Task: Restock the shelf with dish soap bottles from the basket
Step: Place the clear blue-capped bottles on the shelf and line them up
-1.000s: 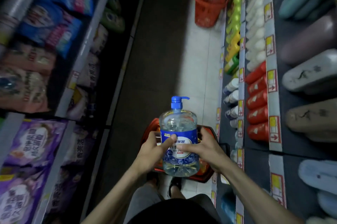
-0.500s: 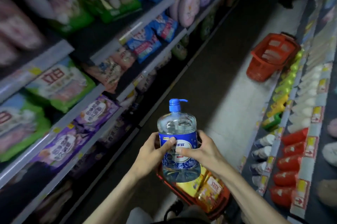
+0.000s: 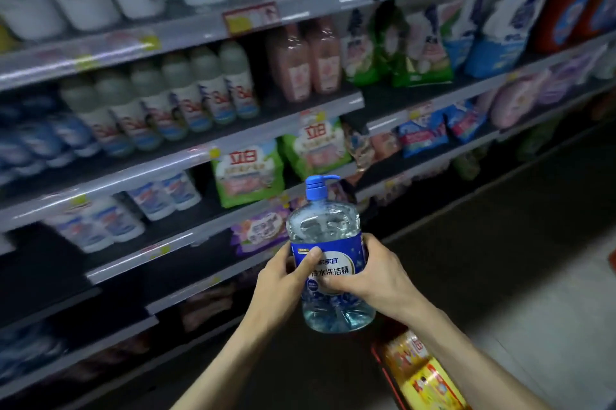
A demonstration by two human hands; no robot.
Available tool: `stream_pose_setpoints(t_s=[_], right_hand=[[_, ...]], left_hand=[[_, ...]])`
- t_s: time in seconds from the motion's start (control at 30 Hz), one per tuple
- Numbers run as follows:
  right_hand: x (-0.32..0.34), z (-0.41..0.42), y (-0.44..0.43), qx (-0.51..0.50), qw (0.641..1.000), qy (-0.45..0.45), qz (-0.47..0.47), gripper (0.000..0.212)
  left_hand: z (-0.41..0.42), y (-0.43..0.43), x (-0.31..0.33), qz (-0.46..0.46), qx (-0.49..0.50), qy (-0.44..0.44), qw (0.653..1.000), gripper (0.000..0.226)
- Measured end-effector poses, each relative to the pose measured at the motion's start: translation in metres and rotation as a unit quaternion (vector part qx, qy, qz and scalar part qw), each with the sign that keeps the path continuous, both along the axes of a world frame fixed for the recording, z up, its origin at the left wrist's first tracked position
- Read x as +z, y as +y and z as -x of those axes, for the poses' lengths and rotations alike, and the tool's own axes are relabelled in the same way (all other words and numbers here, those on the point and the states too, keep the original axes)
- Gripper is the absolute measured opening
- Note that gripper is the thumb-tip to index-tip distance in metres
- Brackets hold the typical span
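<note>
From my seat, the fingers of the left hand point(image 3: 283, 279) and the right hand point(image 3: 376, 279) are out of sight behind the dish soap bottle point(image 3: 328, 236). Both thumbs cover part of its blue label, so I read only some characters. The bottom edge cuts the basket point(image 3: 383, 369) to a red rim and yellow packs point(image 3: 430, 383). Blue bottles point(image 3: 30, 142) at the shelf's point(image 3: 133, 176) left end smear into blur, price tags point(image 3: 250, 17) are unreadable, and a red thing point(image 3: 612, 259) at the right edge is too clipped to name.

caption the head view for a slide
Left hand and right hand hold a clear blue-labelled plastic pump bottle before stocked grey shelves
</note>
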State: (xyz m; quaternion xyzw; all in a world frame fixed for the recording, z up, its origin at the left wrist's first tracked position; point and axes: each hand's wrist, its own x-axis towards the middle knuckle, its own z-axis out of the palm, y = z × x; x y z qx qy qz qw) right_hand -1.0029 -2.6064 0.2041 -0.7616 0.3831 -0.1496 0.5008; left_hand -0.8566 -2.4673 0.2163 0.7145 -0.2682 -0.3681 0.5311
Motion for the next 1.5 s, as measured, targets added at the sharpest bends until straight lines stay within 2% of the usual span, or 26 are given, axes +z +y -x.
stream_pose_setpoints(t_s=[0.17,0.33,0.5,0.77,0.93,1.0,1.27,1.5], right_hand=[[0.028,-0.074,0.072,0.076,0.996,-0.035,0.034,0.081],[0.056,-0.140,0.137,0.159,0.983,-0.081,0.045,0.075],[0.079,-0.198,0.189,0.233,0.964,-0.119,0.036,0.074],[0.124,-0.297,0.248,0.359,0.912,-0.195,0.025,0.075],[0.164,-0.370,0.272,0.421,0.874,-0.239,0.035,0.077],[0.180,-0.400,0.281,0.442,0.858,-0.259,0.047,0.077],[0.238,-0.496,0.310,0.485,0.809,-0.318,0.091,0.080],[0.268,-0.554,0.344,0.489,0.790,-0.354,0.108,0.083]], left_hand=[[-0.046,0.095,0.028,0.037,0.075,-0.079,0.993,0.048],[-0.086,0.178,0.058,0.057,0.143,-0.118,0.981,0.029],[-0.116,0.239,0.089,0.082,0.212,-0.150,0.962,0.027],[-0.169,0.307,0.130,0.091,0.327,-0.200,0.919,0.021],[-0.220,0.334,0.169,0.101,0.383,-0.246,0.885,0.030],[-0.239,0.342,0.184,0.121,0.398,-0.257,0.872,0.040],[-0.310,0.372,0.228,0.166,0.432,-0.305,0.832,0.049],[-0.368,0.406,0.249,0.244,0.403,-0.316,0.824,0.043]])
